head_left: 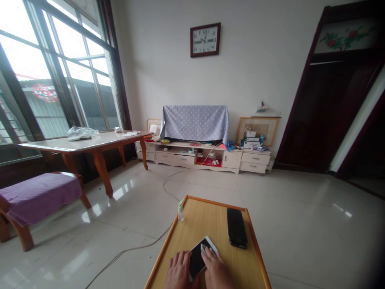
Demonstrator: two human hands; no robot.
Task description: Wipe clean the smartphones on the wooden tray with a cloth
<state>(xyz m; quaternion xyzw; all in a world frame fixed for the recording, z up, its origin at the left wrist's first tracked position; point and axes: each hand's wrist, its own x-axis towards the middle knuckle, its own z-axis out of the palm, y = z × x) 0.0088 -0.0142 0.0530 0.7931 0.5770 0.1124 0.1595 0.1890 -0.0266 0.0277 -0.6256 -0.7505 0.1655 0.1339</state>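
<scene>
Left hand (179, 271) steadies the edge of a white smartphone (197, 257) lying on the wooden counter (210, 216) just beneath, while the right hand (215, 269) pinches a small pale wipe (203, 249) close beside it (light, slippery, fragile glass, so grab the edges).

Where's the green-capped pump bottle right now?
In the head view, the green-capped pump bottle stands near the far left corner of the wooden tray table, just inside its orange rim, ahead of the person's left hand.
</scene>
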